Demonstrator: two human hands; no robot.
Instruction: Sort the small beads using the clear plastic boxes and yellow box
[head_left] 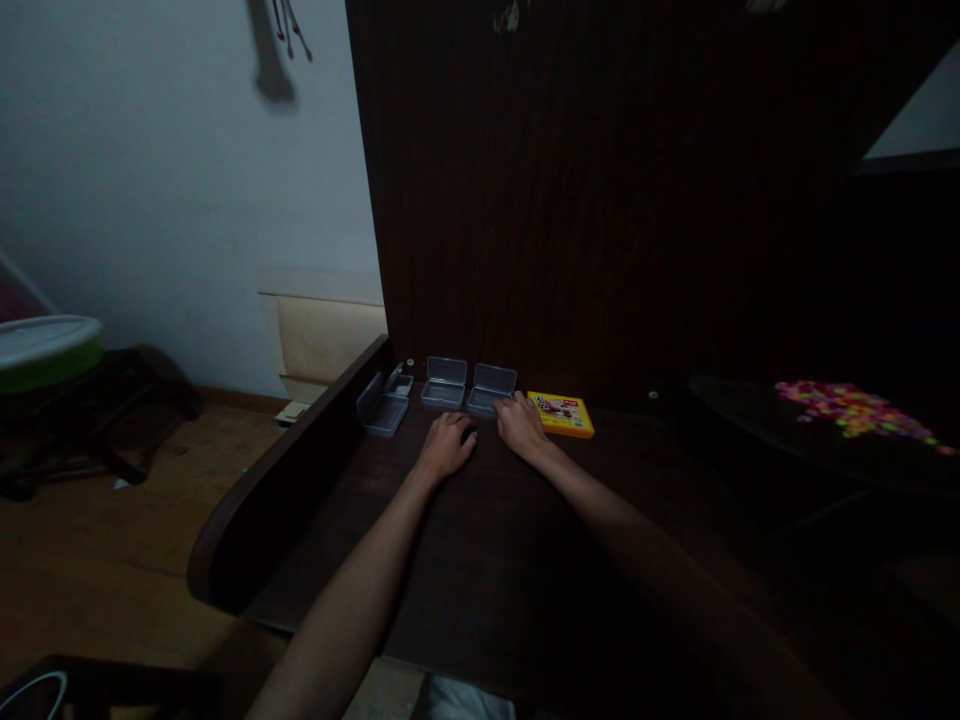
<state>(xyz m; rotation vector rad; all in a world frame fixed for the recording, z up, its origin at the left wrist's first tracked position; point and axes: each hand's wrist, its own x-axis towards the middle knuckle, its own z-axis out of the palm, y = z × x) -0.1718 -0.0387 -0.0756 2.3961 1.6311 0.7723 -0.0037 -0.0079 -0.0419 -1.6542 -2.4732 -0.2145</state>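
Note:
My left hand (448, 445) rests on the dark wooden desk top, fingers loosely bent and a little apart, with nothing visible in it. It is just in front of a clear plastic box (442, 393) whose lid stands up. To its right, my right hand (519, 425) has its fingertips on the front right corner of another clear plastic box (482, 400), also with a raised lid. Close beside that hand lies a flat yellow box (566, 413) with printing on it. A third open clear box (386, 414) sits at the desk's left side, with a smaller clear box (403, 385) behind it.
A raised side board (292, 460) edges the desk on the left, and a tall dark panel (600, 200) rises behind. On a dark surface at right lies a heap of small colourful pieces (855, 408). A green tub with a white lid (49, 350) stands far left.

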